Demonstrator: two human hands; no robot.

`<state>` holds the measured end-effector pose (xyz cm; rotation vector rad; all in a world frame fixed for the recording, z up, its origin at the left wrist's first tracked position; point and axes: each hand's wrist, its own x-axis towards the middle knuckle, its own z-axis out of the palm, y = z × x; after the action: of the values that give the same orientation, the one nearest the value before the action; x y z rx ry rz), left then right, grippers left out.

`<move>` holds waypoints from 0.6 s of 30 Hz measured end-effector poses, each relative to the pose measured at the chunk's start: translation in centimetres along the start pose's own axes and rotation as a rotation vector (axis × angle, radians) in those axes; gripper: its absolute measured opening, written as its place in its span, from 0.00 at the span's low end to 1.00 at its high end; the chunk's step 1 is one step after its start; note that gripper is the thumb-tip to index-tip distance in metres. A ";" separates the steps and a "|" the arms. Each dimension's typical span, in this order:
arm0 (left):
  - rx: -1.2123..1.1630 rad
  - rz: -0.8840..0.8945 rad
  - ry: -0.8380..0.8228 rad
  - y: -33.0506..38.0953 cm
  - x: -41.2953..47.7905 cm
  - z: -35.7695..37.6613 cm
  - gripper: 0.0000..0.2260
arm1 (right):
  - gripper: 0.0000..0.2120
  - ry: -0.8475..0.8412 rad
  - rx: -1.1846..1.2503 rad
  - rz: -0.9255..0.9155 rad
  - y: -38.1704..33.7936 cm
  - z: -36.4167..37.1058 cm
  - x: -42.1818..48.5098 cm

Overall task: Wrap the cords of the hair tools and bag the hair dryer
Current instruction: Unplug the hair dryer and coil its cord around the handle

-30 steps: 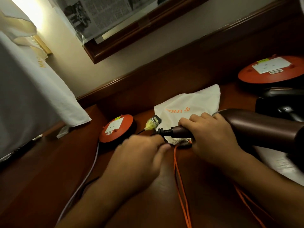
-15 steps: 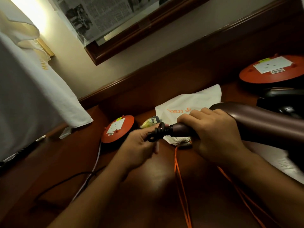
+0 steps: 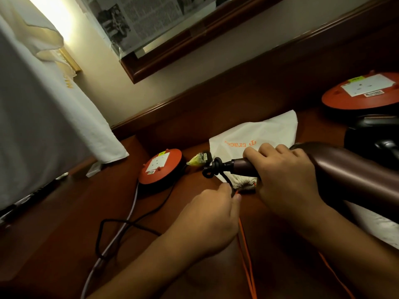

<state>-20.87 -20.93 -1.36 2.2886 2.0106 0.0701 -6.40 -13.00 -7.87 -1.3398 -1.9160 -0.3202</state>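
Observation:
My right hand (image 3: 287, 180) grips the handle of a dark brown hair dryer (image 3: 354, 178), held lying across the wooden desk with the handle end pointing left. Its black cord (image 3: 212, 169) forms a loop at the handle end and runs down into my left hand (image 3: 213, 214), which pinches it just below the loop. More black cord (image 3: 121, 225) trails in loose curves over the desk at the left. A white drawstring bag (image 3: 259, 134) with orange print lies flat behind the dryer; its orange strings (image 3: 246, 264) run toward me.
A round orange socket reel (image 3: 160, 167) with a grey cable (image 3: 112, 247) sits at the left, a second orange reel (image 3: 362, 93) at the far right. Another dark hair tool (image 3: 373, 134) lies at the right. A yellow-wrapped plug (image 3: 199, 159) rests by the bag. White cloth (image 3: 43, 117) hangs at left.
My left hand has dropped from the loop at the handle end down and toward me, drawing the cord with it. More slack cord now shows at the left. My right hand keeps its hold.

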 end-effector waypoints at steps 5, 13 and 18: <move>0.034 0.070 0.054 -0.7 -0.3 0.2 0.09 | 0.22 -0.027 0.037 0.034 0.6 0.1 0.2; 0.324 0.177 0.194 -0.7 -1.1 -2.0 0.16 | 0.21 -0.100 -0.007 0.005 -0.6 -0.2 -0.1; 0.098 0.379 0.258 -2.9 2.2 -6.0 0.09 | 0.19 -0.096 0.002 -0.155 -0.3 -0.2 0.0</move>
<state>-24.07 -18.16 4.21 2.8231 1.6789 0.3150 -6.57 -13.27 -7.64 -1.2274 -2.1053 -0.3353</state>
